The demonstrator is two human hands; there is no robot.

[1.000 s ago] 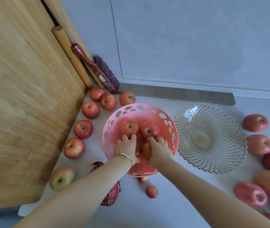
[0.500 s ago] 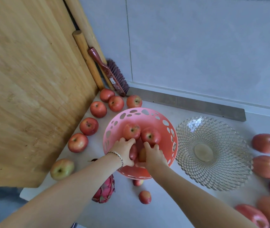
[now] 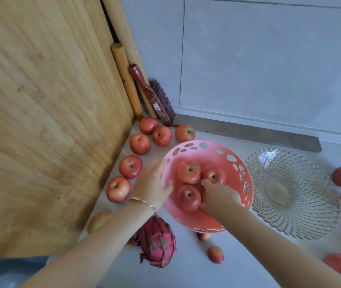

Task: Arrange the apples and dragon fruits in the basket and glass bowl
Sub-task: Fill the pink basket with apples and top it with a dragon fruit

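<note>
Inside the pink basket (image 3: 204, 148) sit three firm, smooth, roll-prone apples (image 3: 188, 198), best cupped around the sides; the right hand (image 3: 219, 197) rests among them, grip unclear, while the blurred left hand (image 3: 152, 187), seemingly loose, touches the basket's rim.

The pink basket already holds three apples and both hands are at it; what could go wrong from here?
1. The left hand pulls at the pink basket rim; the basket might tip and the three apples roll out.
2. The glass bowl sits close beside the basket; a push could knock it.
3. Small fruits near the forearms may get swept away.
</note>
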